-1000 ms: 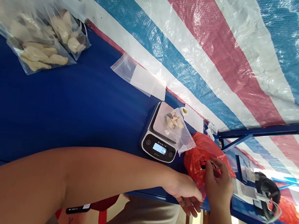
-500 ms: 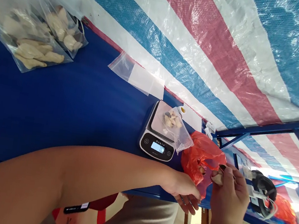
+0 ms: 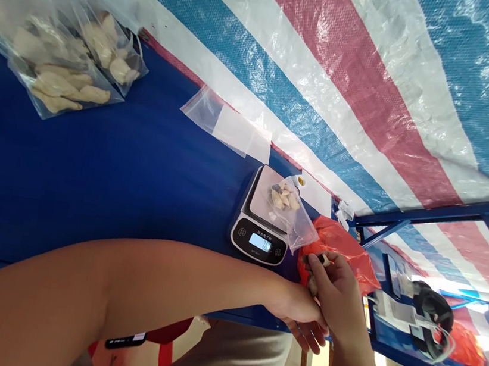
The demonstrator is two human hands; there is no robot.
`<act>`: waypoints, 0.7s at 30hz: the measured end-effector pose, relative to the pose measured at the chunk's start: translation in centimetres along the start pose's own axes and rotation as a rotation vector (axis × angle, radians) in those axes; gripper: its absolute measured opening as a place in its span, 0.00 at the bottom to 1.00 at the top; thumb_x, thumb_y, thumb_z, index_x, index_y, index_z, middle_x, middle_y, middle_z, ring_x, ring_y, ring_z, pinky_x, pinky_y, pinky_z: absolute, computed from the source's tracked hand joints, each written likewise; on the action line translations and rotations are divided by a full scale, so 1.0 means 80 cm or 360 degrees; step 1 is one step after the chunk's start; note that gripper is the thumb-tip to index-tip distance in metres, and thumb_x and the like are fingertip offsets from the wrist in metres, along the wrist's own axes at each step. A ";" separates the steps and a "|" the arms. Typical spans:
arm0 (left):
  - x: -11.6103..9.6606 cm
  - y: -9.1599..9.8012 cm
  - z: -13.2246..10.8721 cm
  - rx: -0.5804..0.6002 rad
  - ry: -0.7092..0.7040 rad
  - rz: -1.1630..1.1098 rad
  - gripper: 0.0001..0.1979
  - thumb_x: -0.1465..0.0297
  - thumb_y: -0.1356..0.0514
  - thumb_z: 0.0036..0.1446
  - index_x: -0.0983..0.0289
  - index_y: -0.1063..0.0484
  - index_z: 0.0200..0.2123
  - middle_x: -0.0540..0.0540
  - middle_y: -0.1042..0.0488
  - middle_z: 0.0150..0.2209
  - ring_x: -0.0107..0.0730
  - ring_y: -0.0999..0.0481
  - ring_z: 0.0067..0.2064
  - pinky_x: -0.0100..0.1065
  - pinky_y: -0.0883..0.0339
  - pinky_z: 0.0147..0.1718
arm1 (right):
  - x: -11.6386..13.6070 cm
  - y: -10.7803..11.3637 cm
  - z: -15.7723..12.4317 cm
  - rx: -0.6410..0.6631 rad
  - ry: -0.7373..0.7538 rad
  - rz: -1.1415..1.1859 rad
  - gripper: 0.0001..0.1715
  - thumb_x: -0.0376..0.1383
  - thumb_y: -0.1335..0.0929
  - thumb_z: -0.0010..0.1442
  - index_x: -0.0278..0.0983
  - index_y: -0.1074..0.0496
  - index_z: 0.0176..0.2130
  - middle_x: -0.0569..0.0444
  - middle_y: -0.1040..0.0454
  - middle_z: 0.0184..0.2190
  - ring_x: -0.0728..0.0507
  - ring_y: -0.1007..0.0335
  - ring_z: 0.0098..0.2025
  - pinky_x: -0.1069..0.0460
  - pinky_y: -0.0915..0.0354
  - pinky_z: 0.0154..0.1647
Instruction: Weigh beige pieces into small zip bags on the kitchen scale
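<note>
Head view, workbench with weighing station. The right hand rises from the lower edge of the frame. Its fingertips are pressed together on a small pale piece, held at the mouth of a crumpled red plastic bag. The piece sits at the very tips of the fingers, above the palm, and touches or nearly touches the red film. A second pale lump shows lower, against the same hand, though whether it is gripped cannot be told.

The left hand lies at the near edge of the blue table, just beside and partly behind the right hand. Its fingers droop over the edge, and whether they grip anything cannot be told.

The red bag rests on the table immediately right of a digital scale, whose display is lit. On the scale's platform lies a clear pouch containing several similar pale pieces, and the pouch's open end reaches toward the red bag.

Well apart, at far left, are filled clear bags of larger pale pieces. An empty zip bag lies between them and the scale. A striped tarpaulin forms the backdrop.
</note>
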State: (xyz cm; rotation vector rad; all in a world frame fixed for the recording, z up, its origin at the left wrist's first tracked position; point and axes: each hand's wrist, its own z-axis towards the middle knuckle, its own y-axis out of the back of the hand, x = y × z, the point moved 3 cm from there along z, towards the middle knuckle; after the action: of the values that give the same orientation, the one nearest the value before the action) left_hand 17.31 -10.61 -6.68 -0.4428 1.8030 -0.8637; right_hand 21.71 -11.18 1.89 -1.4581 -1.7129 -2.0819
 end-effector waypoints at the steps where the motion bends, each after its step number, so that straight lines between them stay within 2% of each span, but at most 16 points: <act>1: 0.000 0.000 0.001 -0.0001 0.0006 0.0006 0.08 0.75 0.42 0.63 0.67 0.28 0.30 0.52 0.28 0.28 0.27 0.24 0.29 0.35 0.29 0.39 | 0.000 -0.003 0.000 0.0036 -0.0060 0.0057 0.34 0.63 0.23 0.51 0.37 0.26 0.37 0.57 0.28 0.22 0.48 0.37 0.21 0.55 0.42 0.20; 4: 0.002 0.000 0.005 0.0013 0.0027 0.0022 0.07 0.75 0.42 0.62 0.67 0.28 0.30 0.54 0.26 0.28 0.29 0.23 0.29 0.36 0.28 0.37 | 0.000 -0.008 0.000 0.0126 -0.0158 0.0204 0.36 0.64 0.22 0.49 0.37 0.27 0.36 0.61 0.34 0.18 0.50 0.41 0.20 0.56 0.45 0.19; 6: 0.002 0.002 0.007 0.0022 0.0031 0.0019 0.06 0.74 0.40 0.61 0.68 0.28 0.30 0.54 0.26 0.28 0.29 0.23 0.29 0.35 0.27 0.35 | 0.001 -0.005 0.001 0.0106 -0.0147 0.0239 0.35 0.63 0.22 0.50 0.37 0.27 0.34 0.62 0.37 0.18 0.51 0.43 0.19 0.56 0.47 0.19; 9: 0.003 0.005 0.009 0.0039 0.0023 -0.0010 0.05 0.73 0.37 0.57 0.68 0.28 0.30 0.53 0.26 0.29 0.30 0.22 0.29 0.35 0.26 0.34 | 0.009 0.006 0.007 -0.0023 -0.0074 0.0134 0.34 0.63 0.24 0.53 0.36 0.24 0.36 0.57 0.31 0.22 0.51 0.42 0.21 0.55 0.45 0.20; 14: 0.006 0.009 0.013 0.0063 0.0016 -0.0053 0.07 0.71 0.34 0.54 0.68 0.28 0.29 0.52 0.25 0.29 0.31 0.21 0.31 0.35 0.24 0.34 | 0.052 0.017 0.026 -0.0103 0.0184 -0.0255 0.29 0.60 0.30 0.61 0.39 0.19 0.44 0.55 0.28 0.23 0.47 0.37 0.22 0.52 0.39 0.23; 18: 0.009 0.011 0.020 0.0094 0.0033 -0.0068 0.07 0.71 0.33 0.51 0.68 0.27 0.29 0.52 0.24 0.30 0.30 0.21 0.31 0.34 0.24 0.33 | 0.090 0.004 0.043 -0.0070 0.0401 -0.0439 0.24 0.56 0.32 0.65 0.42 0.19 0.44 0.53 0.20 0.31 0.45 0.28 0.29 0.51 0.34 0.31; 21: 0.010 0.011 0.024 0.0166 0.0058 -0.0054 0.05 0.73 0.33 0.48 0.68 0.26 0.30 0.52 0.24 0.30 0.29 0.22 0.31 0.33 0.24 0.33 | 0.111 -0.012 0.055 -0.0029 0.0512 -0.0649 0.20 0.52 0.33 0.67 0.43 0.18 0.42 0.54 0.18 0.32 0.45 0.27 0.30 0.51 0.36 0.34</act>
State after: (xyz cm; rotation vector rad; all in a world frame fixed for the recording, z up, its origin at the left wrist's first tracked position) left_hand 18.87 -11.18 -8.24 -0.3938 1.7788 -0.9902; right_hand 18.97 -3.07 6.94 -0.7584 -1.9777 -2.3613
